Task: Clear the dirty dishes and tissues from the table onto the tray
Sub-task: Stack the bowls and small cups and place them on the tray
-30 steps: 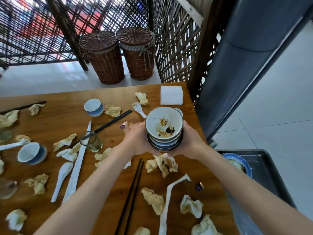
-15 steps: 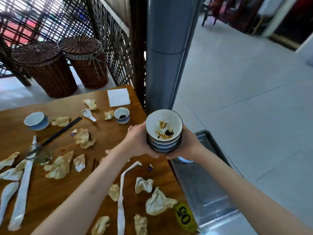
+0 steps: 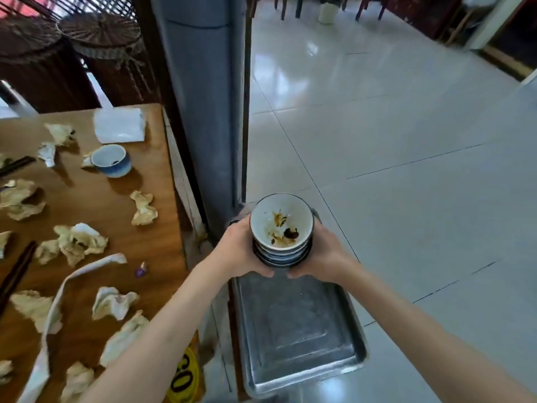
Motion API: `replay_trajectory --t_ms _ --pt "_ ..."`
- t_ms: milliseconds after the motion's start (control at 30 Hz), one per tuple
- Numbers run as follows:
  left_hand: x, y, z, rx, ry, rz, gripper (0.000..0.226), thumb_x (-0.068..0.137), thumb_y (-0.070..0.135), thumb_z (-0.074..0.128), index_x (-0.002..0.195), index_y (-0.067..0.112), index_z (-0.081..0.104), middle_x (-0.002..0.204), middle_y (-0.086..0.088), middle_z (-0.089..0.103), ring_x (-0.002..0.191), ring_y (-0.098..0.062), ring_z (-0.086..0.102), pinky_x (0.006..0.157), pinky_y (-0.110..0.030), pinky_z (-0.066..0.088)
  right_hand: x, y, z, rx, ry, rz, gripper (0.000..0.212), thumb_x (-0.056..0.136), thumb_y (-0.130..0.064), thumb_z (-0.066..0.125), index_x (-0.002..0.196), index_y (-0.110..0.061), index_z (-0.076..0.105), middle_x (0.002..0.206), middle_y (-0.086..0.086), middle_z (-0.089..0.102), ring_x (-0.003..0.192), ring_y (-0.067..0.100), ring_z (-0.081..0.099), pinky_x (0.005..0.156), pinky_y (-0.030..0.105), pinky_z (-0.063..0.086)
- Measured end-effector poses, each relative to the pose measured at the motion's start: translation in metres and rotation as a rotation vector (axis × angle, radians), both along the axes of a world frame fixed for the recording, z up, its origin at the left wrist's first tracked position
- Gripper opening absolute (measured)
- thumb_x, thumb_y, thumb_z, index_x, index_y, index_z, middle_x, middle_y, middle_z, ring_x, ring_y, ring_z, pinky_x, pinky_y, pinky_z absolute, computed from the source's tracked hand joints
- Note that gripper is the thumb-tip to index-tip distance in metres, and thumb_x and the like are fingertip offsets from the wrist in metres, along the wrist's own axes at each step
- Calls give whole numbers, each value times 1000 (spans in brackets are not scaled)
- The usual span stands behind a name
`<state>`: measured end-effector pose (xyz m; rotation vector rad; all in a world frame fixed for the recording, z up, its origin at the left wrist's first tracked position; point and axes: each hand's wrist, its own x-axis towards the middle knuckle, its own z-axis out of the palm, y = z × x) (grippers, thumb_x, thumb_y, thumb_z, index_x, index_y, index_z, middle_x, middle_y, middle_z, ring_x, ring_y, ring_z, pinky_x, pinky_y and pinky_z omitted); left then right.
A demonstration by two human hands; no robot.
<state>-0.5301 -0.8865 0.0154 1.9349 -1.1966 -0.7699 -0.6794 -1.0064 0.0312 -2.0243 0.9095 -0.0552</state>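
A stack of dirty bowls (image 3: 281, 228), the top one white inside with sauce stains, hangs above the far end of a metal tray (image 3: 293, 324). My left hand (image 3: 239, 251) grips the stack's left side and my right hand (image 3: 322, 254) grips its right side. The tray sits low beside the wooden table (image 3: 96, 205) and its visible bottom is bare. On the table lie several crumpled tissues (image 3: 78, 241), a small blue and white cup (image 3: 112, 160), a folded white napkin (image 3: 119, 125) and a long white paper strip (image 3: 58, 298).
A grey pillar (image 3: 203, 97) rises just behind the tray's far end, next to the table's right edge. Dark chopsticks (image 3: 14, 274) lie at the table's left. Two wicker baskets (image 3: 107, 53) stand behind the table. Tiled floor (image 3: 406, 170) spreads to the right.
Both hands have carried the bowl stack right, off the table, until it hangs over the tray. The view has swung right with them, so less of the table shows.
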Motion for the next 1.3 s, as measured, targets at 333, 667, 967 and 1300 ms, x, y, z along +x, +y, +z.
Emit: replay_trajectory --t_ms 333,667,967,1300 --pt "-61 -11 -92 124 44 117 91 35 15 93 120 13 59 108 7 62 106 -13 56 91 -24 44 -48 -21 -94 103 5 74 113 39 -6 90 136 -25 37 118 -11 53 109 9 48 86 17 36" --pt "-79 17 -206 347 15 284 107 33 30 93 129 20 47 112 8 53 107 -11 42 90 -28 41 -53 5 -211 185 35 97 113 39 -5 88 136 -27 35 116 -12 51 111 11 47 91 27 42" --pt "-60 17 -270 372 -108 309 110 34 33 92 131 22 41 94 10 39 110 -22 42 95 -38 39 -26 4 -295 137 43 92 113 35 -14 89 133 -27 35 110 -18 47 106 6 44 86 25 39" --pt "-50 17 -299 346 -255 329 100 34 42 92 123 22 49 76 22 18 88 -12 28 83 -32 32 -13 -3 -328 108 57 116 113 36 -14 88 134 -28 33 108 -20 45 104 4 42 84 22 36"
